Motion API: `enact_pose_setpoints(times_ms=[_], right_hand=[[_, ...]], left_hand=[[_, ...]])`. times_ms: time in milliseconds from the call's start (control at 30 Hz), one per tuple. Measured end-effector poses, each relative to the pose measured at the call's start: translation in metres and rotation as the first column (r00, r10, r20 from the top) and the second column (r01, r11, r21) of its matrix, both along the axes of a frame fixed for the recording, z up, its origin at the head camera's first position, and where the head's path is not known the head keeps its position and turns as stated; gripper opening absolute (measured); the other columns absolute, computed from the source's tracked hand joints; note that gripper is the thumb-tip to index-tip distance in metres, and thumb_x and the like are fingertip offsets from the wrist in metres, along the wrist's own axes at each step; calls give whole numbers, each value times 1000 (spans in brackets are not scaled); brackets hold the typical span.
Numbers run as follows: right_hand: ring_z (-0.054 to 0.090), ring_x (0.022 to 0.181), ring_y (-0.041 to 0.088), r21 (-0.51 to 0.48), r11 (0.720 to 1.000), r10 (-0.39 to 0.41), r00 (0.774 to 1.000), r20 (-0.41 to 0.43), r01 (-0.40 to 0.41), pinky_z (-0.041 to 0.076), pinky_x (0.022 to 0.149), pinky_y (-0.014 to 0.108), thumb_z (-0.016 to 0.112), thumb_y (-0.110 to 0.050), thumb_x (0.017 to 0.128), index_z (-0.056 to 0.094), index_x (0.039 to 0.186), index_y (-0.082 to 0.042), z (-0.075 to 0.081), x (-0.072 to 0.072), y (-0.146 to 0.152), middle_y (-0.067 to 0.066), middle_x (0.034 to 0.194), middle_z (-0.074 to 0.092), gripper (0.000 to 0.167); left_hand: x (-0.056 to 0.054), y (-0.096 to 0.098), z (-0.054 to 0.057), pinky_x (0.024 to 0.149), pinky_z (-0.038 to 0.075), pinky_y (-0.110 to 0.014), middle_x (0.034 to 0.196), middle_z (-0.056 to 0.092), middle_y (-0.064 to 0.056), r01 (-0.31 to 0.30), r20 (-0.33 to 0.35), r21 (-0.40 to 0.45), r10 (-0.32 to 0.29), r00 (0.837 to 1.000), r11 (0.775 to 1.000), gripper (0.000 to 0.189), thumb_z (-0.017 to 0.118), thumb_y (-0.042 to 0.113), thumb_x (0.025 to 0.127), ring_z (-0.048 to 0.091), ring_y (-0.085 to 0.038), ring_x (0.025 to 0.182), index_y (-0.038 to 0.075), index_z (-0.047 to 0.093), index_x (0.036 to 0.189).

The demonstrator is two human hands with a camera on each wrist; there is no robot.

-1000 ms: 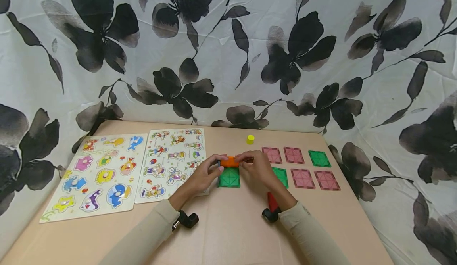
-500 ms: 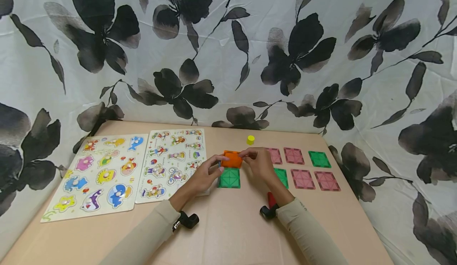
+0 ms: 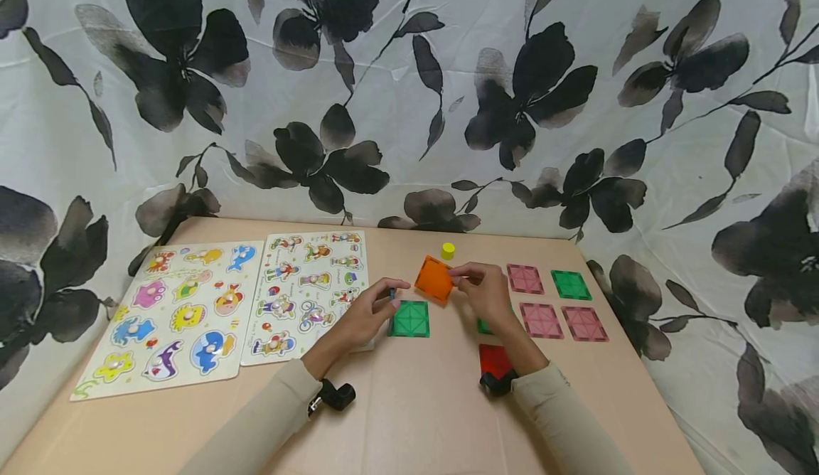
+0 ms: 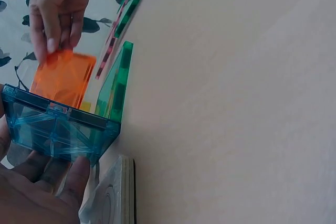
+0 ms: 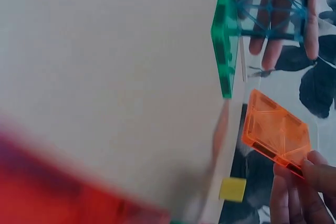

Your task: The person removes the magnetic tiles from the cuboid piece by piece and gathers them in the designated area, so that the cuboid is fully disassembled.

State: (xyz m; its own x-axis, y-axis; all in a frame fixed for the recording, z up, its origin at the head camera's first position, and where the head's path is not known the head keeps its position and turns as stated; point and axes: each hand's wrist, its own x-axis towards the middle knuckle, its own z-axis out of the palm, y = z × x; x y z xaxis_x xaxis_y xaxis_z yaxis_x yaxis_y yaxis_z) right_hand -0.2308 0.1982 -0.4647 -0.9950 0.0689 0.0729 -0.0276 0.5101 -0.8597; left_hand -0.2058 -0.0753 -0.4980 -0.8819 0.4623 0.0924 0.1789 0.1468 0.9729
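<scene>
My right hand (image 3: 488, 294) pinches an orange square magnetic tile (image 3: 434, 280) by its edge, tilted and held above the table. My left hand (image 3: 358, 322) holds a blue magnetic tile (image 4: 58, 124) standing upright along the left edge of a green magnetic tile (image 3: 410, 319), which lies flat. In the right wrist view, left fingers show through the clear blue tile (image 5: 269, 8). The orange tile (image 5: 278, 129) is apart from both the blue and green tiles there. From the head, the blue tile is seen nearly edge-on.
Two sticker-like picture boards, one with sea animals (image 3: 169, 311) and one with small figures (image 3: 313, 290), lie at left. A yellow cylinder (image 3: 447, 251) stands at the back. Several pink tiles (image 3: 542, 320) and green tiles (image 3: 571, 285) lie at right. A red tile (image 3: 494, 360) is under my right wrist.
My right hand has drawn the orange tile away to the right, off the blue tile's top area, and turned it. My left hand stays in place with the blue tile.
</scene>
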Motion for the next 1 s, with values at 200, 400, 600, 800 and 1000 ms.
enact_pose_setpoints(times_ms=[200, 400, 600, 800, 1000], right_hand=[[70, 115, 24, 10, 1000, -20, 998, 58, 20, 63, 98, 32, 69, -7, 103, 82, 113, -22, 3, 13, 29, 4, 132, 74, 23], [66, 110, 26, 45, 999, -26, 996, 82, 22, 60, 89, 16, 67, -10, 105, 79, 121, -18, 5, 31, 63, 8, 126, 73, 22], [66, 111, 27, 20, 1000, -15, 995, 100, 13, 63, 86, 20, 64, -9, 106, 76, 126, -11, 8, 50, 95, 15, 133, 70, 24], [70, 106, 16, -31, 999, 13, 991, 131, -9, 66, 91, 33, 64, -10, 106, 73, 130, -5, 10, 67, 126, 19, 135, 69, 26], [72, 94, 9, -28, 997, 79, 990, 120, -76, 65, 82, 26, 64, -7, 106, 73, 126, 4, 4, 80, 159, 15, 127, 76, 25]], left_hand=[[-1, 0, -2, 130, 28, -63, 160, 49, -9, 7, -7, 15, -7, 1000, 1000, 38, 51, 11, 112, 37, -38, 158, 10, 53, 150], [0, -1, -1, 130, 30, -61, 158, 49, -9, 5, -7, 23, -5, 1000, 1000, 38, 52, 11, 112, 39, -36, 156, 10, 54, 150], [-1, -1, -1, 129, 32, -62, 158, 49, -10, 5, -15, 22, -5, 1000, 1000, 38, 52, 11, 112, 40, -36, 157, 8, 53, 150], [0, -3, -1, 129, 34, -60, 160, 49, -8, 10, -15, 21, -10, 1000, 1000, 36, 52, 14, 113, 38, -35, 158, 13, 55, 148], [-1, -3, -1, 128, 34, -60, 160, 49, -8, 16, -16, 25, -15, 1000, 1000, 35, 53, 15, 112, 39, -35, 158, 14, 55, 148]])
